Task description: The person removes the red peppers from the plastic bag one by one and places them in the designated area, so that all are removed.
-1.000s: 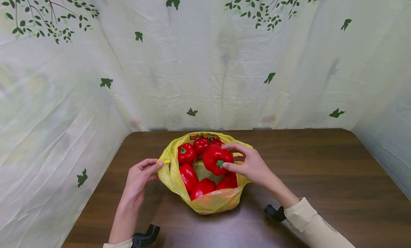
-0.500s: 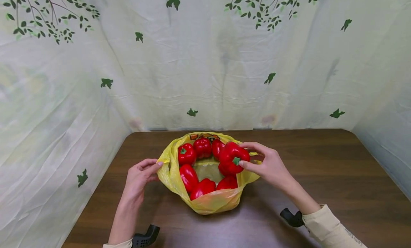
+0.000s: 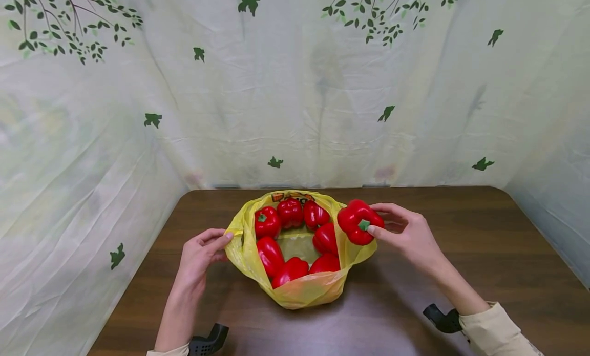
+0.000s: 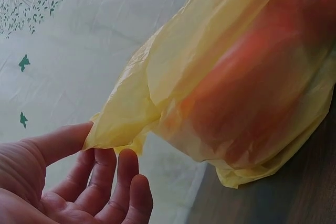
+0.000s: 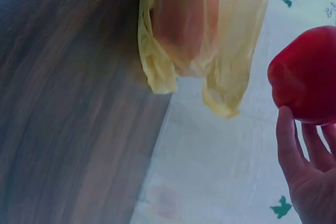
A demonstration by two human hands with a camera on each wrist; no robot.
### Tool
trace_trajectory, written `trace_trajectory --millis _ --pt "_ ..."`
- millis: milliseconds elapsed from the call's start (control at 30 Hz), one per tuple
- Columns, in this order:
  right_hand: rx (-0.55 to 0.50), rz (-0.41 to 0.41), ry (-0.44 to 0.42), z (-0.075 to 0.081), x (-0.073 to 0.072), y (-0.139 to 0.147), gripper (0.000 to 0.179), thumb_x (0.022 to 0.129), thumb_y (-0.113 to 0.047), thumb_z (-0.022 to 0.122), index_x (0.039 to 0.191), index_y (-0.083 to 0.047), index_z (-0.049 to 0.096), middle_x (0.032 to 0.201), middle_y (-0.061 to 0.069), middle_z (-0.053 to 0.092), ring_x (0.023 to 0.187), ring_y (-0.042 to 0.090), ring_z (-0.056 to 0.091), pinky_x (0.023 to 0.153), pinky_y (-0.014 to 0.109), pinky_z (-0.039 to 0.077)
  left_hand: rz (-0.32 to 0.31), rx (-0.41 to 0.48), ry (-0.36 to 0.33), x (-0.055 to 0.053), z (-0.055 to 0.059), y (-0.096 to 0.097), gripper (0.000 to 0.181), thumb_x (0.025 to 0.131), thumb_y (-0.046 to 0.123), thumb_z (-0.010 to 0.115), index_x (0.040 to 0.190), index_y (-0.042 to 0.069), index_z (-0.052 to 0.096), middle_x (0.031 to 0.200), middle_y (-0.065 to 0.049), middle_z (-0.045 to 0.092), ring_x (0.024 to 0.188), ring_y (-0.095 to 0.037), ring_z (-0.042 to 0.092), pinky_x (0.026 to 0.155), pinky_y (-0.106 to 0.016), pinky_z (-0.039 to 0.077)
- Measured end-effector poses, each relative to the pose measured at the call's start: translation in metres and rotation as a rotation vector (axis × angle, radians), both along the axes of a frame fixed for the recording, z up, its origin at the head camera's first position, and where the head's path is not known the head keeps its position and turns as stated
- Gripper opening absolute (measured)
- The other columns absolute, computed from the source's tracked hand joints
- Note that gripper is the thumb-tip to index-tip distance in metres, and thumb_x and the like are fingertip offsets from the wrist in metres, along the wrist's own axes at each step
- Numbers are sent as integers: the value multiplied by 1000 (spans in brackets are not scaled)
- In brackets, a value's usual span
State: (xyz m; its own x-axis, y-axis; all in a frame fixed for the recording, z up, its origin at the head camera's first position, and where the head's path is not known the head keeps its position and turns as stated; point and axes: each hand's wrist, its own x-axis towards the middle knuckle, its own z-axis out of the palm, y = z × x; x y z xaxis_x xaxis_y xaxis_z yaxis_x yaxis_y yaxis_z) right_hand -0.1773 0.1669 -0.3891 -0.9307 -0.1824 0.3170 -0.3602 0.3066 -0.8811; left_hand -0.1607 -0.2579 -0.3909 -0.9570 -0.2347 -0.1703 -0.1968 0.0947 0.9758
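Observation:
A yellow plastic bag (image 3: 313, 293) stands on the table with its mouth spread wide. Several red bell peppers (image 3: 269, 256) lie inside, grouped around its walls. My left hand (image 3: 199, 258) pinches the bag's left edge between thumb and fingers; the left wrist view shows the thin yellow film (image 4: 131, 114) drawn out to the fingertips. In my right hand (image 3: 417, 238) is another red bell pepper (image 3: 355, 215), its green stem turned toward me. Fingers and thumb grip it from the right. It overlaps the bag's right rim in the head view and appears raised beside the bag in the right wrist view.
The brown wooden table (image 3: 470, 264) extends to both sides of the bag. Behind it hangs a pale curtain (image 3: 322, 115) printed with green leaves, which also runs along the left and right. Black camera mounts (image 3: 209, 339) sit on both wrists.
My right hand has carried its bell pepper rightward, from over the bag's middle to its right rim, uncovering peppers on that side. My left hand stays at the left edge.

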Motion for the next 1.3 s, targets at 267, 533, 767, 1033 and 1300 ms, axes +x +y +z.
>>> trace_trajectory --millis 267,533,767,1033,1300 --pt "33 -112 -82 1 1 21 41 91 -30 71 125 -9 63 115 9 67 96 24 65 74 30 57 3 -7 -6 1 0 0 37 87 27 77 111 0 65 92 0 71 82 -17 65 77 -35 56" --pt "-20 -151 -209 -2 3 42 51 94 -35 66 131 -1 56 121 17 61 95 18 65 77 27 56 2 -2 -9 0 -1 -1 36 87 26 77 110 0 66 93 -1 70 81 -17 65 76 -33 56" --pt "-97 -173 -290 -11 2 54 60 96 -37 64 135 6 49 125 23 56 88 20 72 81 27 55 -7 -7 -1 -1 -3 -2 33 88 26 77 107 1 67 93 -1 70 81 -16 65 76 -35 56" --pt "-146 -211 -339 -33 -3 60 59 97 -36 63 131 10 50 109 9 66 87 21 72 79 32 56 -8 2 3 -2 -4 -2 32 87 26 77 106 2 68 93 0 69 80 -16 64 75 -35 56" --pt "-138 -251 -428 -49 -11 62 67 95 -43 63 133 10 49 122 24 59 90 26 70 79 37 56 -2 -3 -1 -2 -5 -1 33 87 24 77 108 1 66 90 0 71 80 -16 65 74 -34 57"
